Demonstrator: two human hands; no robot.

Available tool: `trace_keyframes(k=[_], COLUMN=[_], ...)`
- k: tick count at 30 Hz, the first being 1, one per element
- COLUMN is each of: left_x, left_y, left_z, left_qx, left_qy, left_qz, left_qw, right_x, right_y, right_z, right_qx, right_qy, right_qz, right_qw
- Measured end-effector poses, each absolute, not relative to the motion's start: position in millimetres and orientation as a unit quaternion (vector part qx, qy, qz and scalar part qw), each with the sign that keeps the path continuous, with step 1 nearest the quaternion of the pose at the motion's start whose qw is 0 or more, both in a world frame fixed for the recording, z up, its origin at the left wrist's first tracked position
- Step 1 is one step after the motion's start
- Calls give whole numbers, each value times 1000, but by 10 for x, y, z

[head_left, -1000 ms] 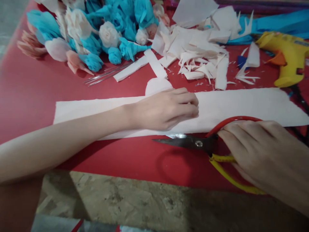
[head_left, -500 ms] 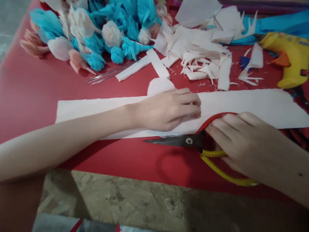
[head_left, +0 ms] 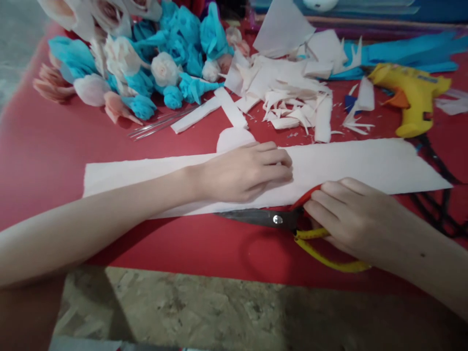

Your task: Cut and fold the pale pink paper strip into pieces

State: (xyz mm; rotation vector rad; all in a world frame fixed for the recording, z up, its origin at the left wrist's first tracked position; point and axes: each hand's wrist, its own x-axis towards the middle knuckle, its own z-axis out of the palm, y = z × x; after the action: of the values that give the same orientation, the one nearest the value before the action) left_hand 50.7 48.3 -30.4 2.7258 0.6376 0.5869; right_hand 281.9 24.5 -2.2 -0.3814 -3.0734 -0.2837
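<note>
A long strip of white crepe-like paper (head_left: 351,165) lies across the red table. My left hand (head_left: 252,170) rests palm down on it, its curled fingers holding the strip against the table. From under that hand's far side shows a rounded white paper piece (head_left: 236,140). Held in my right hand (head_left: 351,214) is a pair of scissors (head_left: 256,218) with dark blades, one red and one yellow handle. The blades point left along the strip's near edge and look nearly closed; whether paper is between them I cannot tell.
Blue, white and peach paper flowers (head_left: 166,69) crowd the back left, near thin metal wires (head_left: 161,124). White paper scraps (head_left: 288,80) are heaped at the back middle. A yellow glue gun (head_left: 413,97) with a black cord (head_left: 438,163) lies at right. The table's edge (head_left: 219,279) runs in front.
The view has shifted a little, showing more of the table's back. The red handle's loop shows less, and the scissors look slightly more closed. My left hand stays on the strip.
</note>
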Motion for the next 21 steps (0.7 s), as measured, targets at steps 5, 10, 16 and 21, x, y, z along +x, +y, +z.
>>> trace_keyframes(k=[5,10,16,21], left_x=[493,437,414,441], left_y=[491,495,507,481], left_z=[-224,-17,128,132], left_qx=[938,925,911,910], left_qy=[225,233,256,251], left_qz=[188,138,134,140], left_qw=[183,268,295,299], right_x=[2772,2815,2943,3060], right_y=[237,278,275,247], right_z=[-55,-17,52,66], right_qx=[-174,-195,-239,-263], right_qy=[-983,-980,-967,-958], right_qz=[-49,21,83,112], right_qw=[39,25,7,3])
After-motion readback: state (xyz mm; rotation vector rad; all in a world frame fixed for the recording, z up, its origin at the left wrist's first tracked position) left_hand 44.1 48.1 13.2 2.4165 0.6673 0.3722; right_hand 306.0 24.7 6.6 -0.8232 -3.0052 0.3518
